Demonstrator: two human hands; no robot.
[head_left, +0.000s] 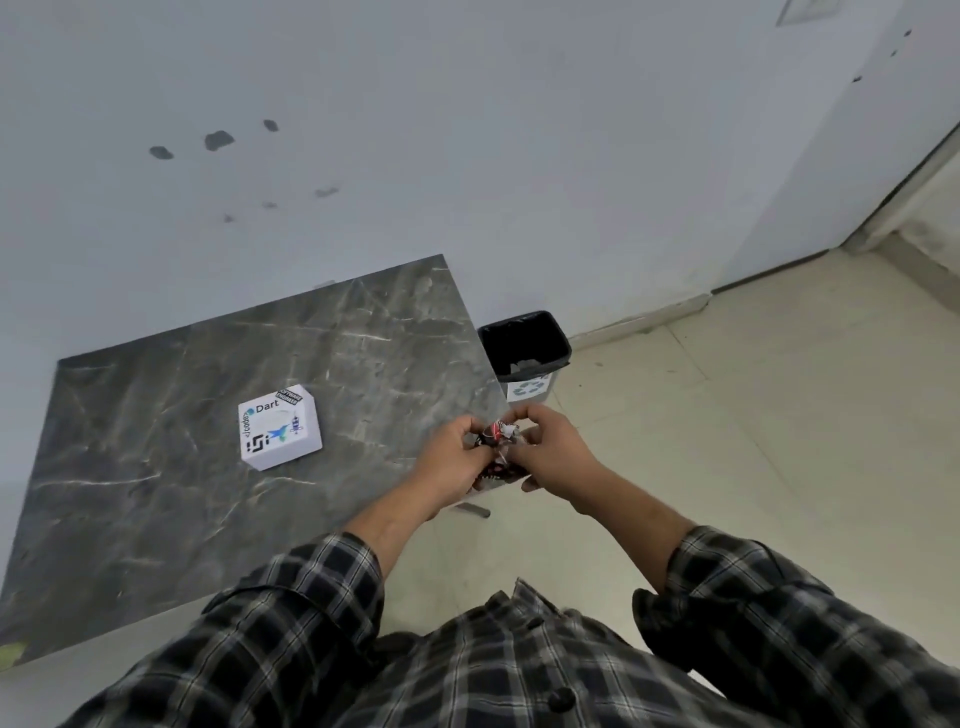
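Both my hands hold a small crumpled wrapper (497, 434), red, black and white, over the right edge of a dark marble table (156, 478). My left hand (453, 462) pinches its left side with curled fingers. My right hand (553, 449) pinches its top and right side. The lower part of the wrapper shows between my palms; the rest is hidden by my fingers. A white box (279, 427) with stickers lies on the table to the left of my hands.
A small bin (525, 353) lined with a black bag and marked with a recycling sign stands on the tiled floor (727, 441) past the table's right edge, against the white wall (467, 156). A door frame is at the far right.
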